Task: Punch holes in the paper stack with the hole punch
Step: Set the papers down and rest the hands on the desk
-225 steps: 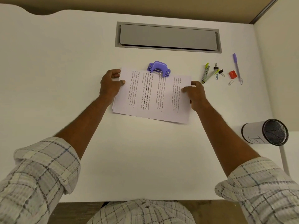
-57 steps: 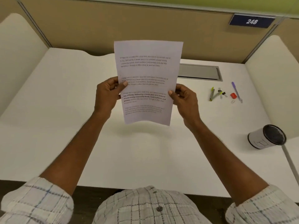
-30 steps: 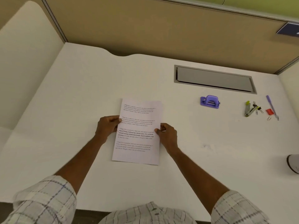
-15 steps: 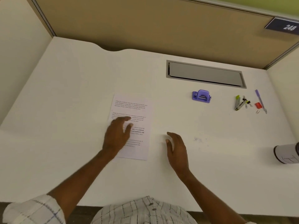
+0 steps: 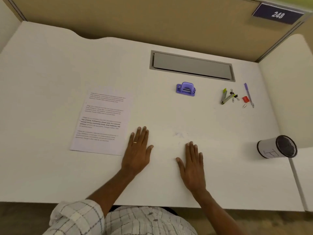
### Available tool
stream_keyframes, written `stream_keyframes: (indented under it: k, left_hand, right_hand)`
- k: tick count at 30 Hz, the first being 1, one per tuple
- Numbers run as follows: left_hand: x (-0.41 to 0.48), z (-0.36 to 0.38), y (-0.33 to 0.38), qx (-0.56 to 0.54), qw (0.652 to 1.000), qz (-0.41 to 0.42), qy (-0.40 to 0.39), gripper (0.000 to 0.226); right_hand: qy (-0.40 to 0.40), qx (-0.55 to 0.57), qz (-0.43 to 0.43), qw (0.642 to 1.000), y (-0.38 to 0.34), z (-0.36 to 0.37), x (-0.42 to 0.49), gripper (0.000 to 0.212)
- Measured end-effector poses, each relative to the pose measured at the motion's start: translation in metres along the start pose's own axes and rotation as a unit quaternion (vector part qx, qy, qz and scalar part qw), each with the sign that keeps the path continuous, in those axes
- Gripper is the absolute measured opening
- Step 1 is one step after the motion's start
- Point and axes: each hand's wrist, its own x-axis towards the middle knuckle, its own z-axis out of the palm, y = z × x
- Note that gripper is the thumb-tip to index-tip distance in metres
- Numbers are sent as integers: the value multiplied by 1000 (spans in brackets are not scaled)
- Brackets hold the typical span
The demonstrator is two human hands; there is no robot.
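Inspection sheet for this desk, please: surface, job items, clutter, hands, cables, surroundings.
Surface: white desk, with a faint smudge mid-desk and a grey hatch at the back.
Job's things: paper stack lies flat on the left. The purple hole punch sits apart to its right, with no paper in it.
Clutter: green-tipped tool, clips, red item and pen at the far right; a cup lies on its side.
Hands: left hand is flat by the stack's right edge and right hand is flat on the desk. Both are empty.
Cables: nothing seen.
Surroundings: tan partition, sign reading 248.
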Motion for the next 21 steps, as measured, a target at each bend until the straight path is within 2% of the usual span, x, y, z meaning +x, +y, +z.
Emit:
stream_keyframes:
  k: [6,9,12,14,16,21]
  left_hand:
    - [0,7,3,-5,999,-32,36,67]
    - [0,7,3,-12,999,-29,36,68]
    - [2,9,2,5,999,-30,29,68]
    - [2,9,2,15,999,-31,28,69]
    - [1,11,1,16,999,-33,34,70]
    - [2,11,2,18,998,-37,42,70]
  right_hand:
    - [26,12,72,997,31,-16,78,89]
    - [21,29,44,998,30,-22,126,83]
    - [-5,16,-51,999,16,-21,156,78]
    - [-37,3,-151,988,-1,-17,162,76]
    - [-65,1,-238,969,-17,-11,165,74]
    - [-111,19,-391,913,-45,-11,173,61]
